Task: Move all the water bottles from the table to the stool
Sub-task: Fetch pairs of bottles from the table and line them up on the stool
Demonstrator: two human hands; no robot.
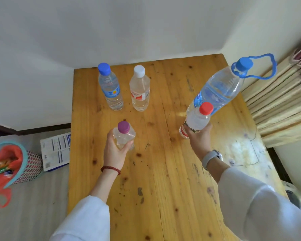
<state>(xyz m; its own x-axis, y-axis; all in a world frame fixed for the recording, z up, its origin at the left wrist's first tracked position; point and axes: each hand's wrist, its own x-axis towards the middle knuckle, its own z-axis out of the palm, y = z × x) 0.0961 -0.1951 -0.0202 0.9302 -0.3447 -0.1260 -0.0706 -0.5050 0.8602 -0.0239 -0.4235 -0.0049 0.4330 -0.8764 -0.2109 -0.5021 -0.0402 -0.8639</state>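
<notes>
Several clear water bottles stand on the wooden table (163, 171). My left hand (114, 150) grips a purple-capped bottle (124, 134) near the table's middle left. My right hand (197, 136) is closed around a red-capped bottle (197, 119) on the right. Just behind it stands a large bottle (219, 89) with a blue cap and a blue carry loop. At the far left of the table stand a blue-capped bottle (110, 87) and, beside it, a white-capped bottle (140, 89). No stool is in view.
A mesh basket (30, 166) lined with an orange bag stands on the floor at the left, with a printed paper sheet (56, 150) beside the table. Folded mats (281, 101) lie along the table's right side. White walls close the corner behind.
</notes>
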